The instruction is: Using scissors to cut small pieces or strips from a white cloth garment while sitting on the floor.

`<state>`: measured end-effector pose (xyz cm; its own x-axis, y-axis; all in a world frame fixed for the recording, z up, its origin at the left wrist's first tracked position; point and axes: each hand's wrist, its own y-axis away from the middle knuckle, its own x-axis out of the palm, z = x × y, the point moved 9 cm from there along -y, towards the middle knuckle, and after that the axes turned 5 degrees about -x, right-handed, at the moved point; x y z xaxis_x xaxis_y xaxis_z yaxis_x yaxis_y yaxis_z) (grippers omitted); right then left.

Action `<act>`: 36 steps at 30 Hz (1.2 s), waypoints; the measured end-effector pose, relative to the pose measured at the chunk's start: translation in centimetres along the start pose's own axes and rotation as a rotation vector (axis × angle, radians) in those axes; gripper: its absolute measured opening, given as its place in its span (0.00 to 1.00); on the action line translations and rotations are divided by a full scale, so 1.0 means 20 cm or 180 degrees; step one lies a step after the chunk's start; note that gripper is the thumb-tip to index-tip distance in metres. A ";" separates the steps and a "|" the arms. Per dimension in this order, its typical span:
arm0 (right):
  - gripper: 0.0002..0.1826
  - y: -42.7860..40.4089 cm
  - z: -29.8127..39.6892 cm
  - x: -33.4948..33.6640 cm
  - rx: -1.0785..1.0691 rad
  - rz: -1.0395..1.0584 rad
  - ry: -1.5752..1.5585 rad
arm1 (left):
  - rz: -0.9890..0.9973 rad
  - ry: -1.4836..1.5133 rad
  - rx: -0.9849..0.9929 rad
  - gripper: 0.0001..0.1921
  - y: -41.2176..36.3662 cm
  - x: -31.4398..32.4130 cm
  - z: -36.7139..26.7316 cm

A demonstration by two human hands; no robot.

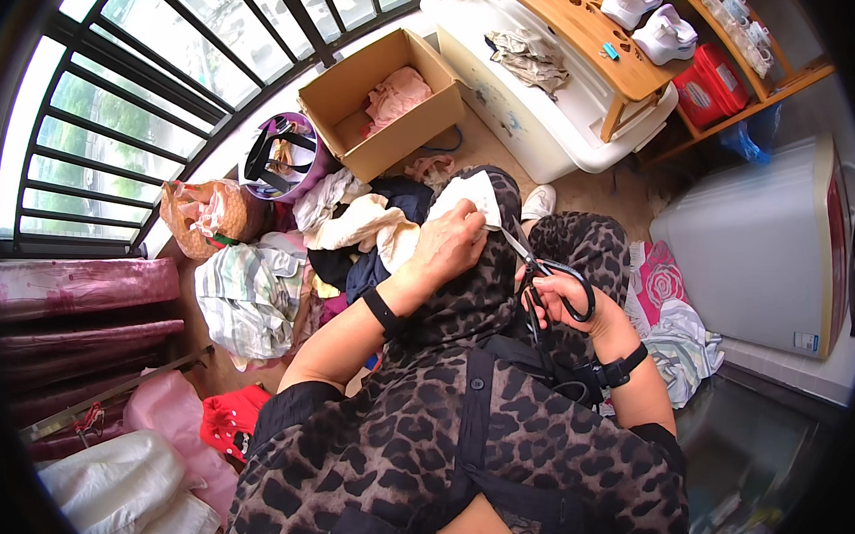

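My left hand (451, 241) grips a small piece of white cloth (473, 197) over my knee, in leopard-print trousers (503, 263). Scissors with black handles (531, 261) are in my right hand (559, 294), fingers in the loops. Their blades point up and left, and the tips reach the lower right edge of the cloth. I cannot tell whether the blades have cloth between them. Beside my left forearm lies a heap of clothes, with a cream cloth (365, 225) and a striped cloth (251, 295).
A cardboard box (397, 140) holding pink cloth (399, 97) stands ahead. Left of it are a purple bucket (306, 176) and a tied plastic bag (215, 218). A white storage bin (505, 127) carries a small wooden table (588, 38). At right stands a grey appliance (751, 231).
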<state>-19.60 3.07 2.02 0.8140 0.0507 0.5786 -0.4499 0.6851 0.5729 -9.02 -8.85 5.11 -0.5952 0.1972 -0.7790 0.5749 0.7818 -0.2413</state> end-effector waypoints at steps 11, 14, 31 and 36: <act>0.16 -0.06 -0.05 -0.04 0.0014 -0.0285 -0.0033 | -0.0167 0.0067 -0.0049 0.07 -0.01 -0.03 -0.03; 0.16 -0.07 -0.03 -0.04 -0.0065 -0.0345 -0.0053 | -0.0119 0.0039 -0.0065 0.07 0.00 -0.02 -0.02; 0.16 -0.14 0.00 0.03 -0.0353 0.0174 -0.0876 | -0.0301 -0.0195 0.0540 0.05 0.00 0.01 -0.13; 0.18 -0.15 -0.01 0.05 -0.0229 0.0209 -0.0951 | -0.0438 -0.0321 0.0610 0.05 0.00 -0.01 -0.15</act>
<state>-17.39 1.29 0.77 0.6353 -0.1119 0.7641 -0.4621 0.7377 0.4922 -10.60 -7.12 7.04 -0.6216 0.0292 -0.7828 0.5940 0.6690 -0.4467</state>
